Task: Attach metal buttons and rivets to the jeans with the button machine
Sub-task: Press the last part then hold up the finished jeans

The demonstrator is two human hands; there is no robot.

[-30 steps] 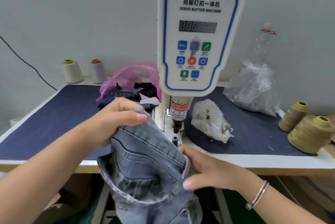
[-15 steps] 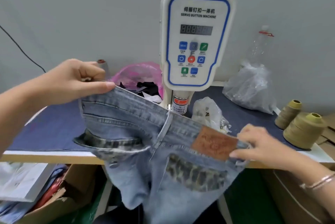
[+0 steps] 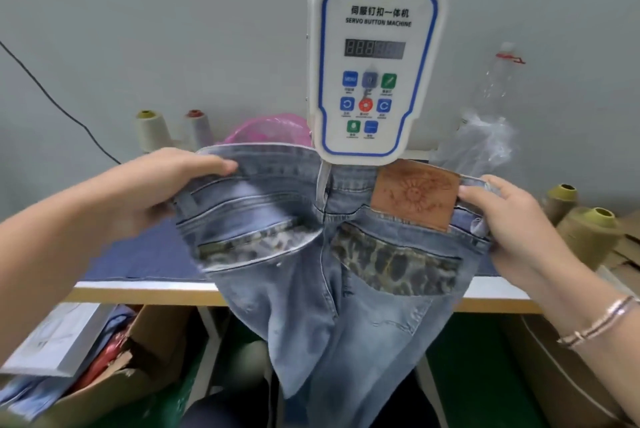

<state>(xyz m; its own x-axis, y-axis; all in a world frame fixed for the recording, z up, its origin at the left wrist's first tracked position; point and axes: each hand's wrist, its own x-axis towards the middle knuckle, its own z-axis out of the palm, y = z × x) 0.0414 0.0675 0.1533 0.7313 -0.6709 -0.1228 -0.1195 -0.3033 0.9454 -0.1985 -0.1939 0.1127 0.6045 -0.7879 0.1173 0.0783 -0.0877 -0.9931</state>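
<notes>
Two hands hold the jeans (image 3: 322, 254) spread by the waistband in front of the button machine (image 3: 375, 60), above the near edge of the tabletop (image 3: 145, 254). The left hand (image 3: 156, 192) grips the left end of the waistband, thumb laid flat along its top edge and fingers tucked behind the cloth. The right hand (image 3: 512, 230) pinches the right end, just beside the brown leather patch (image 3: 415, 194), with its thumb on the front. The back of the garment faces the camera, with patterned trim across both pocket tops, and the legs hang below the tabletop edge.

The denim looks soft and floppy but fairly weighty: it sags between the two grips and would fold at once if either let go. The waistband seems the best place to take hold, being the thickest, stiffest band and not slippery. The machine's die is hidden behind the cloth, so I cannot tell how near the fabric lies to it. Feeding a button spot probably calls for turning the front of the waistband toward the machine and keeping it taut and flat.
</notes>
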